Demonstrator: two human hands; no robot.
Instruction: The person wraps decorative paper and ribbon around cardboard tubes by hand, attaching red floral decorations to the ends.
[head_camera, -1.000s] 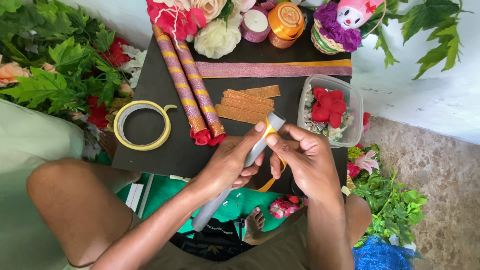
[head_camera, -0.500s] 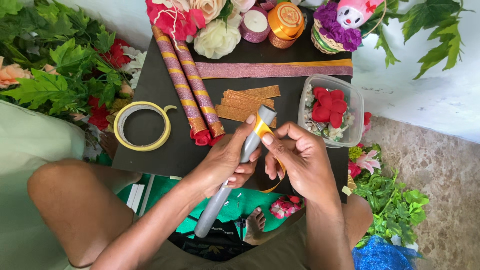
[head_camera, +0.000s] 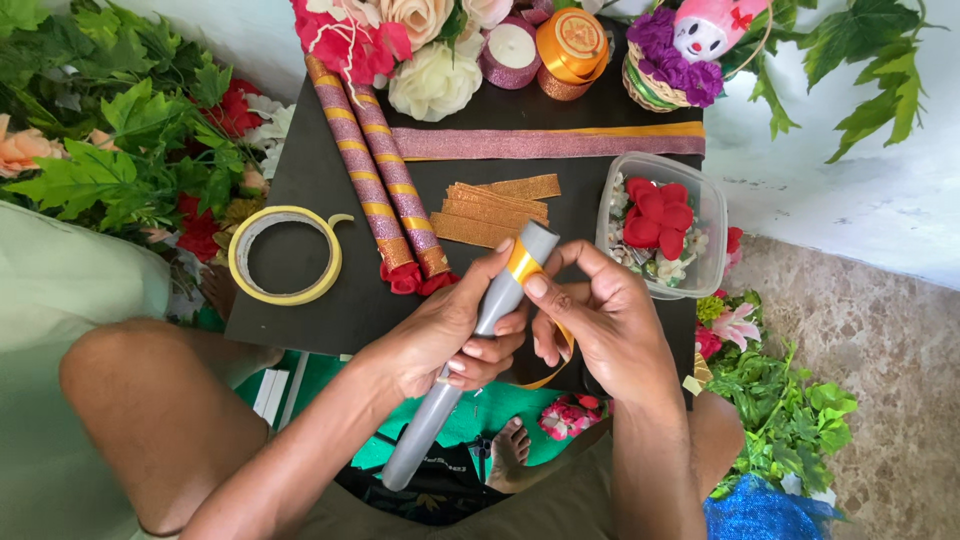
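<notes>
My left hand (head_camera: 445, 335) grips a long grey stick (head_camera: 430, 420) around its middle, with the stick tilted up to the right over the black board (head_camera: 330, 300). My right hand (head_camera: 600, 320) pinches an orange-gold ribbon (head_camera: 522, 267) against the stick near its top end. The ribbon's loose tail (head_camera: 555, 365) curls down under my right palm. Two finished sticks (head_camera: 385, 185), wrapped in pink glitter with gold bands and red ends, lie on the board just left of my hands. Several cut gold strips (head_camera: 495, 210) lie beyond my fingertips.
A yellow tape roll (head_camera: 285, 255) lies at the board's left. A clear tub (head_camera: 660, 225) of red fabric flowers stands at the right. Fake roses, a candle, an orange ribbon spool (head_camera: 572, 42) and a small basket line the far edge; green foliage flanks both sides.
The ribbon has come up onto the stick's top end. My right hand's fingers have shifted round the stick, pressing the ribbon on, while my left hand keeps its hold.
</notes>
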